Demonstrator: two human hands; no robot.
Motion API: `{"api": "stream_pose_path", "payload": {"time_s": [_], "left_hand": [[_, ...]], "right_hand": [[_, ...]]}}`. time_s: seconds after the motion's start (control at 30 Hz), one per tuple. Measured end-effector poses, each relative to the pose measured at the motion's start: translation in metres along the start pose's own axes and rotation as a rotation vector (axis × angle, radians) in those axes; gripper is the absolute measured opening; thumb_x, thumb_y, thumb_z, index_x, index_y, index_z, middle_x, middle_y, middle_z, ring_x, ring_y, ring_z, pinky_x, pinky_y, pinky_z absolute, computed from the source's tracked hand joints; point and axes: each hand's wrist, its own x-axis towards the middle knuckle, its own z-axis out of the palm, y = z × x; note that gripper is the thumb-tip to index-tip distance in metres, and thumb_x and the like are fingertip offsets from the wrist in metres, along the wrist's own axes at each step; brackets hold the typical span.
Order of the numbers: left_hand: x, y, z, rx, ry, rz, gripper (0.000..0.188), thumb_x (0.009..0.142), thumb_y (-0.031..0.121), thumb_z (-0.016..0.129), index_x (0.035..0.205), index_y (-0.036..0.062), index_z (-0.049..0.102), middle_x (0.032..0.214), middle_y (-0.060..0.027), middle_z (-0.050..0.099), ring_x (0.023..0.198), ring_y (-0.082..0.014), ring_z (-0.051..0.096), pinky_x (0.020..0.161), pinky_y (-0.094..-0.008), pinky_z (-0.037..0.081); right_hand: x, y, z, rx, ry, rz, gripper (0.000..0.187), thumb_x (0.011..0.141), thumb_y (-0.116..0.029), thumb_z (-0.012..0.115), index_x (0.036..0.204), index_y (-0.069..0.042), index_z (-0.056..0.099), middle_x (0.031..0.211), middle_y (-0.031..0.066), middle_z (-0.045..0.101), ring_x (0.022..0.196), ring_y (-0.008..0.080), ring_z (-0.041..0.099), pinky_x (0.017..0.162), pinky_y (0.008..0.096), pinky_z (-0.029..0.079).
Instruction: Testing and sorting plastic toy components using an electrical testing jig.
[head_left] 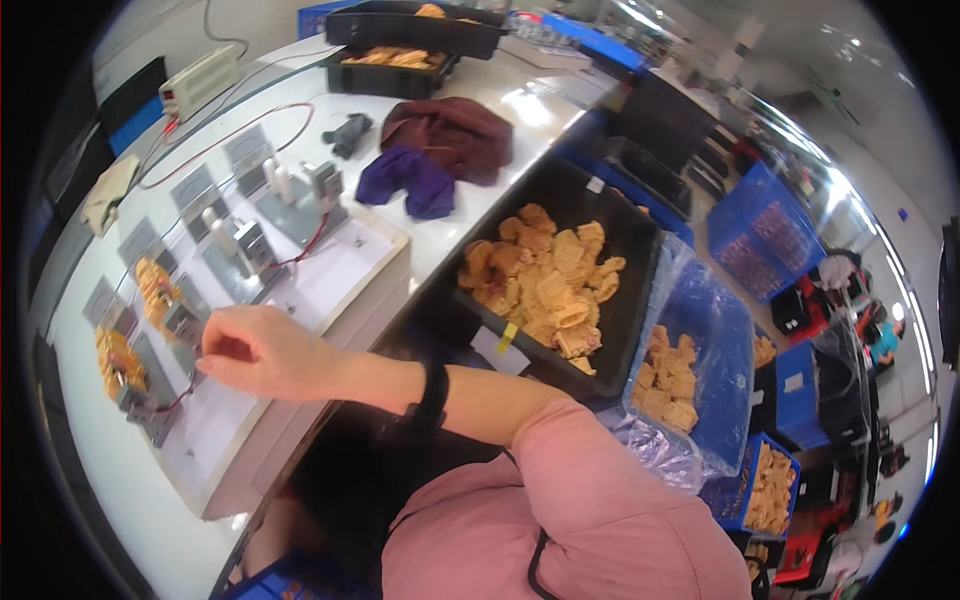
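A pink sleeve (620, 470) lay closest, and from it the right hand (268, 352) stretched to a row of four stands (232, 270) on a white box (345, 262). Its fingers curled into a narrow grip beside a loaded stand; whether they pinched anything I couldn't tell, and the left hand was out of sight. Two tan parts (122, 362) sat on stands, probably to stay steady. More lay in the black tray (635, 270) off the surface (100, 470) (handy to the arm, presumably deliberately).
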Motion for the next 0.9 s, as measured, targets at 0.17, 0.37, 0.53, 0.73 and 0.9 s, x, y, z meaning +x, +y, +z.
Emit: {"api": "stream_pose_path", "payload": {"time_s": [0.17,0.37,0.53,0.73,0.9], "left_hand": [[-0.153,0.075,-0.062,0.096,0.324,0.101,0.043,0.105,0.034,0.056,0.140,0.0097,0.051,0.124,-0.0050,0.063,0.113,-0.0203,0.063,0.094,-0.0388,0.053],[-0.358,0.111,-0.056,0.129,0.738,0.234,0.045,0.105,0.036,0.057,0.141,0.0096,0.050,0.124,-0.0053,0.064,0.113,-0.0204,0.063,0.093,-0.0398,0.054],[-0.434,0.180,-0.045,0.179,0.398,0.047,0.056,0.106,0.044,0.050,0.148,0.0079,0.043,0.137,-0.0065,0.059,0.117,-0.0216,0.061,0.102,-0.0423,0.050],[-0.168,0.201,0.237,0.493,0.044,0.117,0.053,0.088,0.012,0.076,0.135,0.0018,0.053,0.118,-0.0076,0.066,0.107,-0.0156,0.065,0.090,-0.0303,0.055],[-0.104,0.168,0.334,0.365,-0.263,0.092,0.054,0.090,0.009,0.076,0.139,0.0033,0.052,0.128,-0.0080,0.064,0.117,-0.0165,0.062,0.102,-0.0337,0.050]], "right_hand": [[-0.002,0.001,-0.013,0.116,-0.053,0.155,0.021,0.092,-0.022,0.069,0.093,-0.001,0.066,0.075,0.0078,0.061,0.068,0.0156,0.056,0.064,0.0338,0.047],[-0.003,0.009,-0.019,0.244,-0.071,0.209,0.016,0.098,-0.017,0.069,0.100,-0.002,0.064,0.082,-0.0013,0.062,0.072,0.0033,0.055,0.063,0.0222,0.046],[-0.002,0.004,-0.011,0.317,-0.114,0.197,0.011,0.099,-0.011,0.067,0.100,-0.001,0.063,0.086,-0.0027,0.060,0.079,0.0034,0.053,0.070,0.0205,0.044],[-0.023,-0.017,-0.018,0.178,-0.128,0.132,0.023,0.093,-0.010,0.071,0.113,0.000,0.063,0.102,0.0027,0.064,0.091,0.0093,0.058,0.083,0.0249,0.047],[-0.042,-0.050,-0.024,0.155,-0.272,-0.030,0.061,0.085,-0.019,0.081,0.137,-0.004,0.054,0.131,0.0098,0.061,0.107,0.0177,0.061,0.090,0.0311,0.047]]}}
